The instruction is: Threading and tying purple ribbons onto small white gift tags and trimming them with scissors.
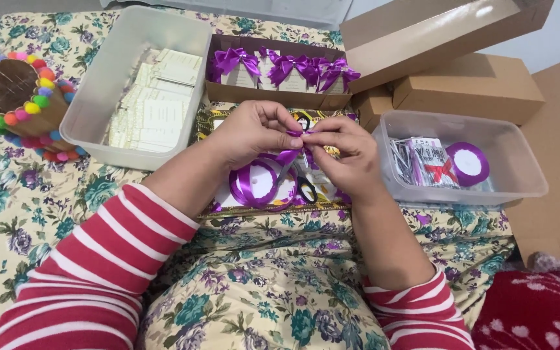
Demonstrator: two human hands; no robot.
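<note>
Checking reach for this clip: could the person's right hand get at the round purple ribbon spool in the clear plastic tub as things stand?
Probably yes: the clear plastic tub is open-topped beside the right hand, and the round purple ribbon spool lies uncovered, though that hand is pinching purple ribbon.

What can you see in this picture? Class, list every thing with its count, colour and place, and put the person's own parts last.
Ribbon piece: one, purple, pinched between both hands.
Ribbon spool: one, purple with white core, below the hands.
Second spool: one, purple, in the right clear tub.
Scissors: one, black handles, beside the spool.
Clear tub: one, left, holding pale cards.
Right clear tub: one, holding small packets too.
Open cardboard box: one, brown, top centre, with bowed packages, about four, purple bows.
Closed boxes: two, brown, top right.
Pom-pom basket: one, brown with coloured balls, far left.
Floral cloth: one, cream and teal, underneath.
Left hand: one.
Right hand: one.
Striped sleeves: two, red and white.
</note>
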